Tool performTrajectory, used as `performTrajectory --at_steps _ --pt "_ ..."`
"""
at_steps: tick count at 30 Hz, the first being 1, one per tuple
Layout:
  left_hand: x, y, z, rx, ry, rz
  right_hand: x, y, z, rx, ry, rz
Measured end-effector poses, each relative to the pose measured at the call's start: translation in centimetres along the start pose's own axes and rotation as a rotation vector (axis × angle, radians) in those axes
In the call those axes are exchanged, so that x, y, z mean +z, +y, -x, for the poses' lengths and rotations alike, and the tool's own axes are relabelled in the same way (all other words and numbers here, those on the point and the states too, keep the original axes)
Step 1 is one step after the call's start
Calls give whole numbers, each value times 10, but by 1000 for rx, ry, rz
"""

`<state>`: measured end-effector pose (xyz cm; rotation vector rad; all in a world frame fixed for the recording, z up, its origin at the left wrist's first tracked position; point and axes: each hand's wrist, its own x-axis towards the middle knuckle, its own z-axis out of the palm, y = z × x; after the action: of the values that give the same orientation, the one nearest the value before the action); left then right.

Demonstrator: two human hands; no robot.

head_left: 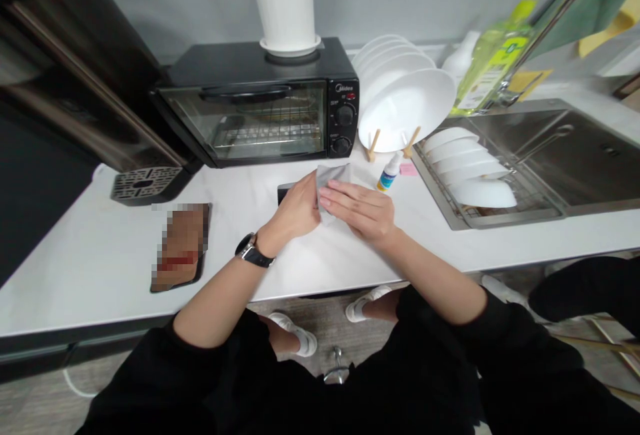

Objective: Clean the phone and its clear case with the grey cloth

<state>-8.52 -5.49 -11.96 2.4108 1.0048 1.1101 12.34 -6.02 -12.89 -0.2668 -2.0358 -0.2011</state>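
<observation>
A grey cloth (334, 175) lies on the white counter (100, 261) over a flat black device (285, 191), of which only the left end shows. My left hand (296, 211), with a black watch on its wrist, curls round that device and the cloth's left edge. My right hand (361, 211) rests flat on the cloth with its fingers stretched out and pressed down. A small white bottle with a blue label (389, 173) stands just right of the cloth.
A black toaster oven (260, 111) stands behind the hands. White plates (405, 98) lean in a wooden rack, and more lie in the sink's wire basket (470, 178). A blurred phone (180, 246) lies at the left. A green soap bottle (493, 55) stands by the sink.
</observation>
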Motion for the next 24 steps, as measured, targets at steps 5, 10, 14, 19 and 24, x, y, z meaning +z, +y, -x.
performTrajectory --at_steps 5,10,14,19,24 --pt "-3 3 -2 37 6 15 0 -2 0 -19 -4 -16" --pt "-2 1 -2 151 77 -17 -1 8 -1 46 83 11" --pt "-6 6 -2 160 75 -56 -3 16 0 158 192 19" --pt "-10 11 -2 141 76 -69 -3 18 2 292 122 16" --pt "-5 1 1 104 32 -84 -2 11 1 134 122 59"
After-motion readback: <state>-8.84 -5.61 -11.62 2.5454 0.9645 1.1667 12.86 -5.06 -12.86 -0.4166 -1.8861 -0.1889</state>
